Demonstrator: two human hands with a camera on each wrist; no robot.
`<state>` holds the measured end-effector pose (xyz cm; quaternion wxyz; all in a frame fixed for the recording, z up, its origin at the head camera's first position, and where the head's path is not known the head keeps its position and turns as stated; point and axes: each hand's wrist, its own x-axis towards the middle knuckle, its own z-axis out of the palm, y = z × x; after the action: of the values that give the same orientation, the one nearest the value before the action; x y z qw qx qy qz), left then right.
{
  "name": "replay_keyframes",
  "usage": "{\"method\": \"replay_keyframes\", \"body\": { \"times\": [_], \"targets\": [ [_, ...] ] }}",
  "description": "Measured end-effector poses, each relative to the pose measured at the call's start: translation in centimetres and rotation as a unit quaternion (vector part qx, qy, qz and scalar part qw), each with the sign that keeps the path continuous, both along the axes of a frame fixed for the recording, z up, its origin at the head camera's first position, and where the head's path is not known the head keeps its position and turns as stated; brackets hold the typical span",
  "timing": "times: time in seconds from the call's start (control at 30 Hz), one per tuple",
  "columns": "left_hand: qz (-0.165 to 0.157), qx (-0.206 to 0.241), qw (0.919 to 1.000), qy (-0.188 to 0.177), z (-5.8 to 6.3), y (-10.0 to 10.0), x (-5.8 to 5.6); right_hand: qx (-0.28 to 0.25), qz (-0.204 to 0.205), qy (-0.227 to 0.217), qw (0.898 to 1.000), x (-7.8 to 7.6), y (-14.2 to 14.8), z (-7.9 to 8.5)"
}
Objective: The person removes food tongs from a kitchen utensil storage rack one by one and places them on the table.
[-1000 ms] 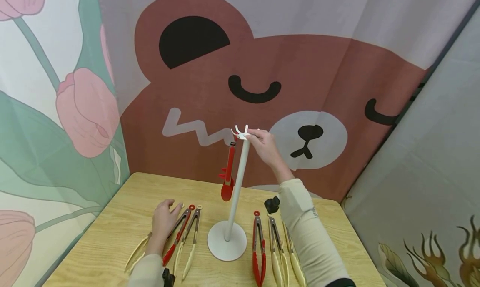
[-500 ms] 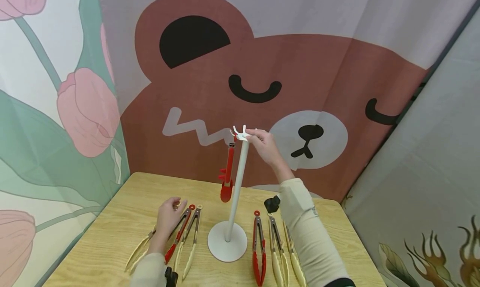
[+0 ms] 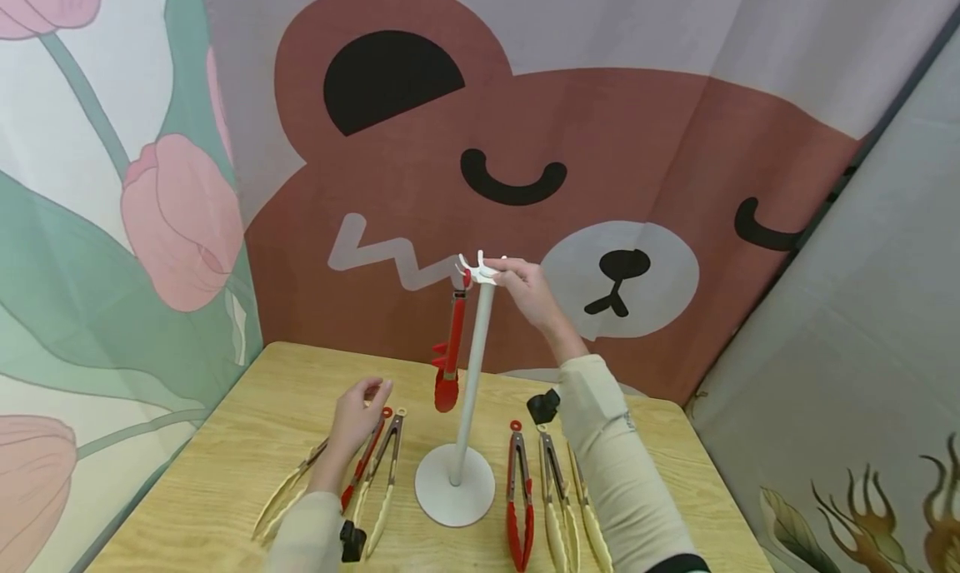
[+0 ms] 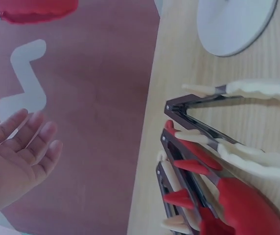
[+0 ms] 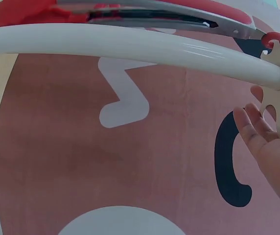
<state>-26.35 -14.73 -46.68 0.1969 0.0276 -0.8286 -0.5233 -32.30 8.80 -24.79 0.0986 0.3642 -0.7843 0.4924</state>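
A white stand (image 3: 474, 373) rises from a round base, with a ring of upturned hooks on top. My right hand (image 3: 525, 291) pinches the near right part of the hook ring (image 5: 278, 98) between thumb and fingers. From a hook on the ring's left side, a pair of red tongs (image 3: 451, 348) hangs by its loop, heads down. My left hand (image 3: 358, 421) holds nothing; its fingers are loosely bent above the tongs at the left, as the left wrist view also shows. Below and beside it lie red tongs (image 4: 198, 166) and cream tongs (image 4: 262, 93).
Right of the base lie red tongs (image 3: 519, 498) and two pairs of cream tongs (image 3: 555, 506). Another pair of cream tongs (image 3: 288, 490) lies at the far left. The wooden table (image 3: 217, 465) ends at a printed bear curtain (image 3: 405, 165).
My left hand has moved up and to the right, closer to the stand. The hook ring has turned a little, carrying the hanging red tongs left and nearer. My right hand keeps its place.
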Motion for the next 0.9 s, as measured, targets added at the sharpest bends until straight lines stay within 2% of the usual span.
{"method": "replay_keyframes", "body": {
  "times": [0.1,0.17,0.4,0.6,0.67,0.8,0.9],
  "targets": [
    [-0.003,-0.002,1.0000,0.004,0.5,0.3,-0.1,0.001,-0.001,0.006,1.000,1.0,-0.2,0.6],
    [-0.008,0.000,0.9999,0.010,0.8,0.5,-0.1,0.001,0.000,0.009,1.000,1.2,-0.3,0.7],
    [-0.033,0.028,0.9986,0.030,1.9,1.6,-0.6,-0.007,0.001,0.006,1.000,-1.4,0.2,-0.9],
    [-0.046,0.025,0.9976,0.046,2.6,2.6,-1.1,-0.011,0.005,0.018,1.000,-1.9,0.3,-1.4],
    [-0.052,0.027,0.9973,0.045,2.6,2.8,-1.2,-0.012,0.005,0.018,1.000,-1.8,0.2,-1.3],
    [-0.063,0.029,0.9966,0.045,2.7,3.3,-1.4,-0.015,0.007,0.014,1.000,-0.2,0.0,-0.3],
    [-0.073,0.030,0.9958,0.048,3.1,3.7,-1.3,-0.021,0.011,0.018,1.000,-0.3,0.0,-0.4]
  ]
}}
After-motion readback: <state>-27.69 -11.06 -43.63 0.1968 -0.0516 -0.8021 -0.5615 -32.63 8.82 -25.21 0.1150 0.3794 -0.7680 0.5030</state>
